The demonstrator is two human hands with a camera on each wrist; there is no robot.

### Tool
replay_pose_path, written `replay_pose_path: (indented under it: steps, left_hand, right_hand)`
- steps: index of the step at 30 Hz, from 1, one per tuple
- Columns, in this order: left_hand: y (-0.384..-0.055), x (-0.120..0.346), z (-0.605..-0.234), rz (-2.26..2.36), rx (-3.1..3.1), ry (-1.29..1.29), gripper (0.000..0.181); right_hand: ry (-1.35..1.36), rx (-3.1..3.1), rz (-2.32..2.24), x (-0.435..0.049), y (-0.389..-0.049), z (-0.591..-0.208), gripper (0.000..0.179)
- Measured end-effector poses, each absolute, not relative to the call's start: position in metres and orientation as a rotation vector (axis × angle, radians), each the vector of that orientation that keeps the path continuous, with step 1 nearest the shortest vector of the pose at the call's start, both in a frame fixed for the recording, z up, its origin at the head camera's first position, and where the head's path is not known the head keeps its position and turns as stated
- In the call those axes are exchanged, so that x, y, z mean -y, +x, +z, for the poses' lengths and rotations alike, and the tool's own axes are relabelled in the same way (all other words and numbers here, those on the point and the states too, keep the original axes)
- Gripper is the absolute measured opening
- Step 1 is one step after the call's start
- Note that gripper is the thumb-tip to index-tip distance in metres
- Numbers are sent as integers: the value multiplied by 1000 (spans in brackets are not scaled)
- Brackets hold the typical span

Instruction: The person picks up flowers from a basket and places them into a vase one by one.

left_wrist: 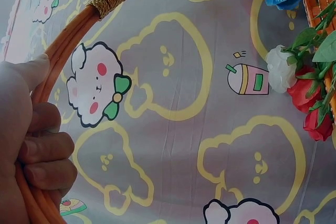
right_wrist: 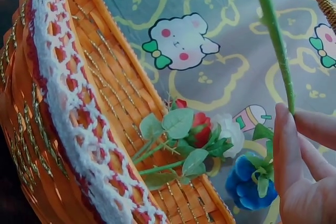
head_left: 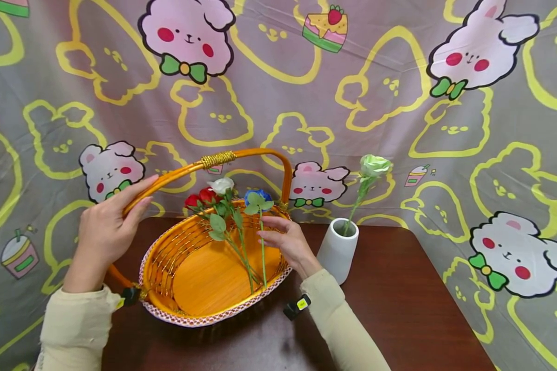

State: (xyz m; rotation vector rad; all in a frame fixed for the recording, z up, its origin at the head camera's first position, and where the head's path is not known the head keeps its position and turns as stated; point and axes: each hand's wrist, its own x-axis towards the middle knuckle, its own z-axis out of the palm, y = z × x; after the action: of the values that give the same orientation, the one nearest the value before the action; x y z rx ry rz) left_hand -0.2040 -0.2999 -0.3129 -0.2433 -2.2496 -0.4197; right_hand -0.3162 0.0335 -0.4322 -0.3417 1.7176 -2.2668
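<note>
An orange woven basket (head_left: 213, 319) with white and red lace trim stands on the table. My left hand (head_left: 104, 232) grips the left side of its arched handle (left_wrist: 71, 40), fingers curled round it in the left wrist view. Over the basket, my right hand (head_left: 290, 245) pinches the green stem (right_wrist: 283, 61) of a blue rose (right_wrist: 247, 182) between thumb and fingers. The bloom hangs behind the fingers in the right wrist view. Red roses (head_left: 209, 195) and a white rose (head_left: 223, 185) lean against the basket's far rim, stems inside it.
Right of the basket, a white vase (head_left: 336, 252) holds one pale green rose (head_left: 375, 166). Both stand near my right hand on the dark brown table (head_left: 399, 288). A patterned cloth (head_left: 385, 62) with cartoon bunnies hangs behind and along the sides.
</note>
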Motion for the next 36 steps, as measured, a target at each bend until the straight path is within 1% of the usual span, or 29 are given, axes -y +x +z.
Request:
replay_pose_path:
  steps: [17,25,36]
  left_hand:
    - [-204,298,-311,-429,2251,-242,42]
    - [-204,297,-310,-420,2256,-240,42]
    - [-203,298,-310,-414,2246,-250,41]
  right_hand:
    - [-373,-1725,-2269,-37,-314,-433,48]
    - [-360,-1727,-2271,-38,-311,-433,42]
    - [-519,-1774,-2237,-47,-297,-425,42]
